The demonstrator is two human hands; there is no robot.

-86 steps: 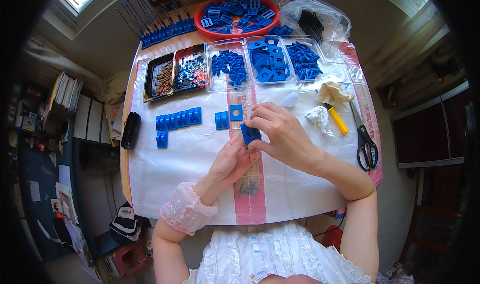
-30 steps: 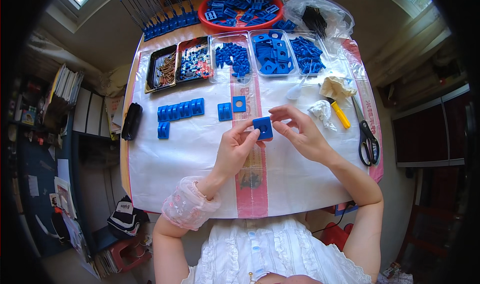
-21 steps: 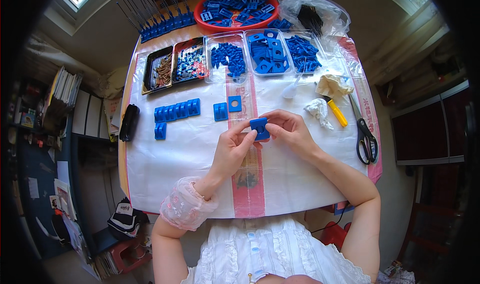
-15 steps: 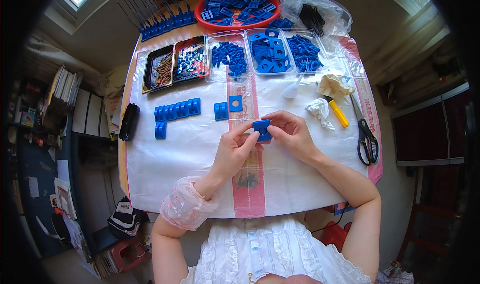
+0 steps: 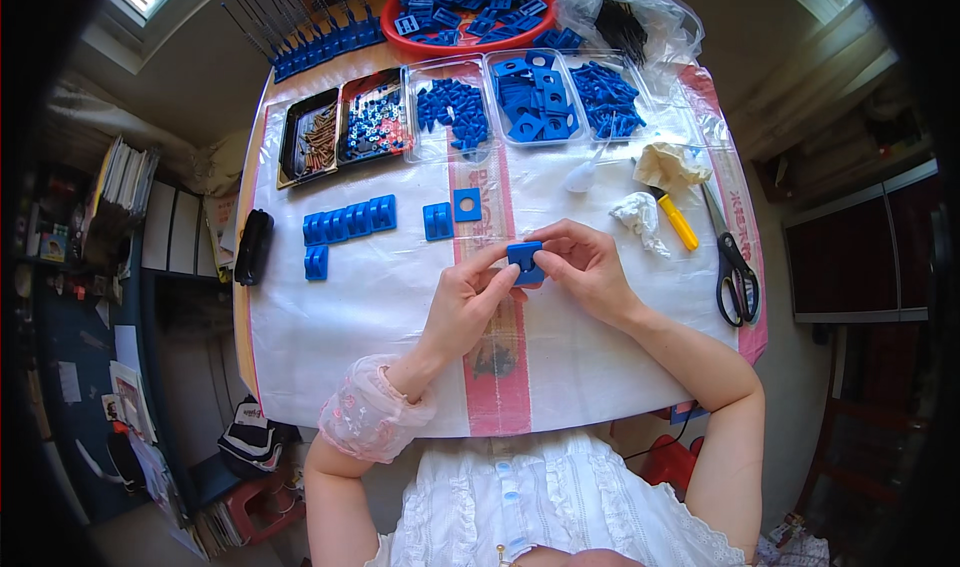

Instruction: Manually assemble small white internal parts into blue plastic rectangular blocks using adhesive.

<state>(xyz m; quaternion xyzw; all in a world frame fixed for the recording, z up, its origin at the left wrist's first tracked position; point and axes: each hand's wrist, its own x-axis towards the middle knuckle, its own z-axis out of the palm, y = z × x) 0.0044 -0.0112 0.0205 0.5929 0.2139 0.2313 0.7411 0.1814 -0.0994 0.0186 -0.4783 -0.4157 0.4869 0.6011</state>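
Note:
Between my two hands, above the table's middle, is a small blue plastic part (image 5: 525, 256) with a notched or holed face. My left hand (image 5: 473, 292) pinches its left side, thumb on the front. From the right, my right hand (image 5: 590, 267) grips its upper right edge with thumb and fingers. Fingertips hide part of the piece. Just beyond lie a flat blue square plate with a round hole (image 5: 467, 206) and a ridged blue block (image 5: 437, 222). Farther left stands a row of ridged blue blocks (image 5: 350, 222), with a single block (image 5: 316, 263) in front.
Along the back are a tray of screws (image 5: 318, 137), a tray of small nuts (image 5: 375, 117), clear boxes of blue parts (image 5: 535, 97) and a red basin (image 5: 390, 22). Scissors (image 5: 737, 277), a yellow-handled tool (image 5: 680, 225) and crumpled tissue (image 5: 641, 219) lie right. A black case (image 5: 254, 247) lies left.
The view has shifted slightly, so the table items sit a little farther left and up. Both hands keep their hold on the blue part, almost unmoved.

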